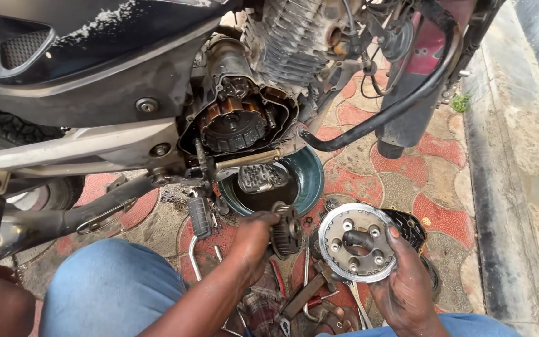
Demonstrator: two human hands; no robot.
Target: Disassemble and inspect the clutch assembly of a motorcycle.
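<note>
1. Nearest, at the bottom edge, loose hand tools point(307, 298) lie scattered on the paving between the person's blue-clad knees point(110, 290). No package, label or sign can be made out among them.
2. The right hand point(407, 284) rises from the near right with the palm turned up. It grips a round silver clutch plate point(357, 242), the thumb pushed through the plate's centre hole and a fingertip on its right rim. The plate is tilted to face the camera.
3. The left hand point(252, 240) reaches in from the near left on an extended, oil-smeared forearm. Its fingers are closed around a dark toothed clutch hub point(287, 229), held on edge just left of the silver plate.
4. Behind the right hand a dark engine cover point(412, 226) lies on the red and tan patterned paving point(407, 171).
5. Just beyond both hands a round teal drain pan point(310, 178) sits under the engine, holding dark oil.
6. Farther still, the motorcycle's opened clutch housing point(235, 122) shows its round basket, with the black exhaust pipe point(400, 103) curving off to the right.
</note>
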